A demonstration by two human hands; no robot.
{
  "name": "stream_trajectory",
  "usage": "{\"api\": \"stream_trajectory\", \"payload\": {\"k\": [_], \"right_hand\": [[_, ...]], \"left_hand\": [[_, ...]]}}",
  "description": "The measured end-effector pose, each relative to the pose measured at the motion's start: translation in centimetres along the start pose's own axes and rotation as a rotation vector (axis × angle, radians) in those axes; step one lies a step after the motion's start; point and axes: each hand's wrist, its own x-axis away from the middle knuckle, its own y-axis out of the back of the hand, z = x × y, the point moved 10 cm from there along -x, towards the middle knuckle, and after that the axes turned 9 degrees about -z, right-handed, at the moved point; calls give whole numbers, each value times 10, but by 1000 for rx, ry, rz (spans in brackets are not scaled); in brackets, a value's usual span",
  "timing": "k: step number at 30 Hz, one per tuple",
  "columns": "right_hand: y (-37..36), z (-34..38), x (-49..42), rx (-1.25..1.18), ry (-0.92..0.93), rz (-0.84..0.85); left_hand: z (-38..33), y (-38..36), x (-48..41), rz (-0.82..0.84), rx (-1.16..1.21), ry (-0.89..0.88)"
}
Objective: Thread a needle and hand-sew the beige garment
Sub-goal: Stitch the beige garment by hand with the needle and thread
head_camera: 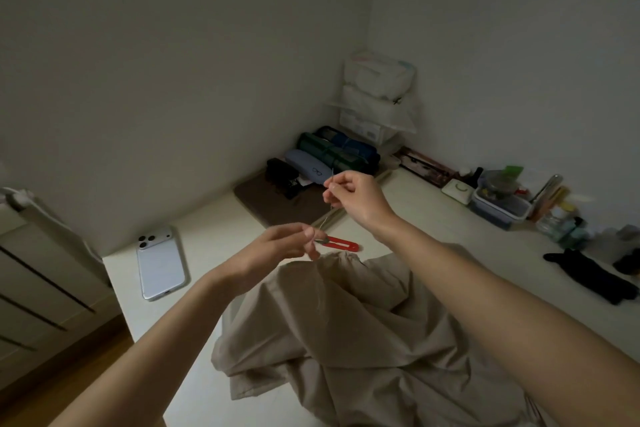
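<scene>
Beige woven-cloth garment (pixel 346 340) crumpled in a heap on cream-white table (pixel 214 229), at near edge, partly under both forearms, gathered hem toward far side. Dim room, plain pale walls meeting in a corner behind table. Wooden floor (pixel 69 378) and pale drawer unit with dark slot handles (pixel 38 274) at left.

On table:
- white smartphone (pixel 161 267) face down left of garment, camera cluster at far end
- red-handled thread snips (pixel 343 243) flat just beyond garment
- brown rectangular mat (pixel 270 201) further back, carrying grey-blue glasses case (pixel 306 166) and black objects
- rolled green and blue bundles (pixel 339 149) behind mat
- stack of white plastic packs (pixel 377 94) in corner
- clear lidded plastic box of small items (pixel 502 210) and black cloth piece (pixel 588 279) along right wall

Both arms bare, stretched forward, hands raised above table beyond garment. Right hand (pixel 358 199) higher, thumb and forefinger pinching thin metal needle (pixel 331 180), near upright, tip poking above fingers. Left hand (pixel 277 246) lower, fingertips pinched on pale thread (pixel 323 222) running up toward right hand. Thread through eye or not: cannot tell, too small.

Small spectacles pictogram printed on glasses case.
</scene>
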Motion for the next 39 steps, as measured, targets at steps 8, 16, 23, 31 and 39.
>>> {"api": "stream_trajectory", "payload": {"k": [8,16,23,31,39], "right_hand": [[20,-56,-15,157,-132,-91],[36,-87,-19,311,-180,-152],[50,-110,-10,352,-220,-171],[26,-61,-11,23,-124,-92],[15,-14,1,-68,16,-22]], "left_hand": [[-31,36,0,-204,367,-104],[-66,48,3,-265,505,-238],[-84,46,8,-202,470,-299],[-62,46,-3,-370,-119,-149],[-72,66,-11,-559,-264,-180]]}}
